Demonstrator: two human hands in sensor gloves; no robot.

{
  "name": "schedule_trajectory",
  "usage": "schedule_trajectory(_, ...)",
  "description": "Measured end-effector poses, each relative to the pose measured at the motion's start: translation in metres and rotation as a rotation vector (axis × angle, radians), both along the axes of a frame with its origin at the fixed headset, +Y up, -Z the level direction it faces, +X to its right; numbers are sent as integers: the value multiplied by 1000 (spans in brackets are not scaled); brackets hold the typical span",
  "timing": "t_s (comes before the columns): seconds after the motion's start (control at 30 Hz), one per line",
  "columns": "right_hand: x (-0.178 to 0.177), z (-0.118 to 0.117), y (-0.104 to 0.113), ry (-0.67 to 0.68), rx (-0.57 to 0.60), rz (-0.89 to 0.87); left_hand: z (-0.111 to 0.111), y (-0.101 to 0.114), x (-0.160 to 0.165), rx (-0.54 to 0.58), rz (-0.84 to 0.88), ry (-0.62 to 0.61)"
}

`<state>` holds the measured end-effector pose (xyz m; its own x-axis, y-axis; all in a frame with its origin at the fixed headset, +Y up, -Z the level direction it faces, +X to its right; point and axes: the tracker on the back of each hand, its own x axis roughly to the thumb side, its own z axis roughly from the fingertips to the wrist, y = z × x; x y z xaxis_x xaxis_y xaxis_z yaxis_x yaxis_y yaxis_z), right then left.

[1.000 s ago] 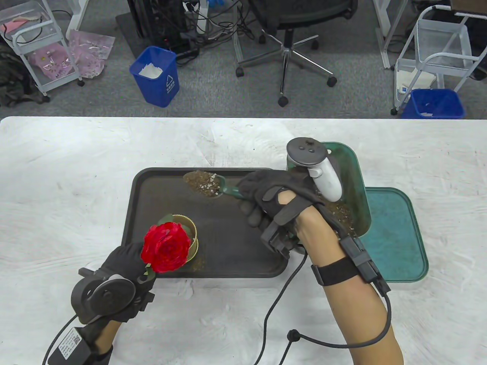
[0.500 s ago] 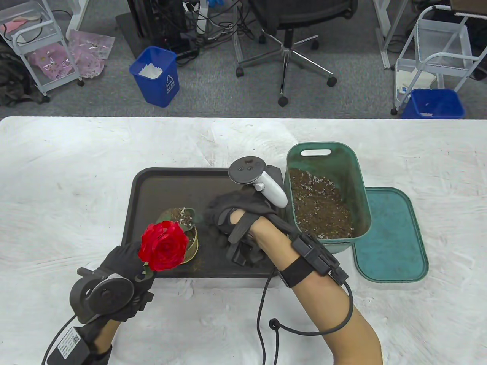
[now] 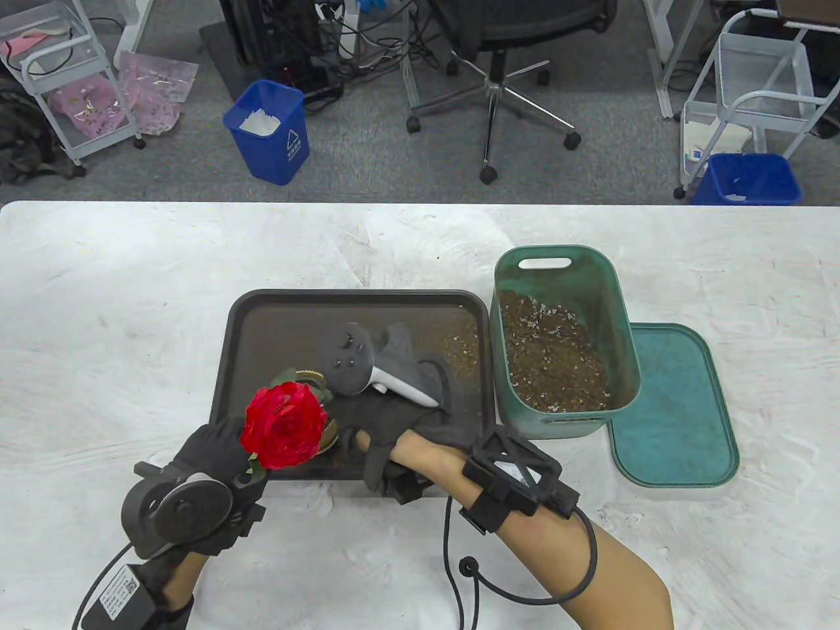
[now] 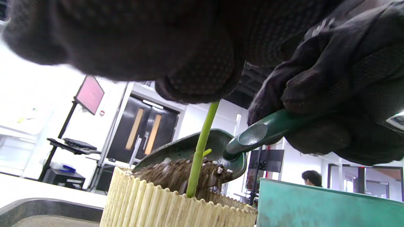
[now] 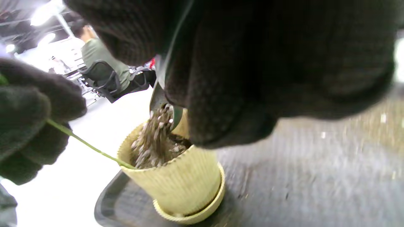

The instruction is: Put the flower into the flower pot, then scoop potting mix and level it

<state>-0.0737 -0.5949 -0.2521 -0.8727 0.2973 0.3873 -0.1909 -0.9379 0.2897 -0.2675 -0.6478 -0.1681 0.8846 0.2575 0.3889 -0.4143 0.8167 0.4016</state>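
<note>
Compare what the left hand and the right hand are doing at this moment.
The left hand pinches the flower by its green stem, keeping it upright in the flower pot; the right hand grips the green scoop by its handle. The left hand sits at the black tray's near left corner; the right hand is over it, tipping potting mix into the pot. Both wear dark gloves with trackers.

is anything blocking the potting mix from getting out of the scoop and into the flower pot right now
Nothing visible blocks it. The scoop is tipped over the flower pot, and potting mix pours in beside the stem.
</note>
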Motion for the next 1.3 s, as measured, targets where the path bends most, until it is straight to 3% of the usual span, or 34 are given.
schedule_trajectory(0.17, -11, 20, 12, 54, 170, 108, 0, 0, 0, 0, 0, 1)
schedule_trajectory(0.37, 3, 26, 30, 25, 270, 174, 0, 0, 0, 2, -1, -1)
schedule_trajectory(0.63, 59, 7, 75, -169, 376, 191, 1, 0, 1, 2, -4, -2)
schedule_trajectory(0.93, 144, -27, 116, -526, 420, 225, 0, 0, 1, 2, -1, 0)
schedule_trajectory(1.1, 184, -55, 104, -665, 268, 284, 0, 0, 1, 2, -3, 0)
schedule_trajectory(1.17, 196, -70, 87, -708, 176, 349, 0, 0, 1, 1, -2, 1)
schedule_trajectory(1.3, 206, -90, 56, -739, 103, 462, 0, 0, 1, 2, -3, 4)
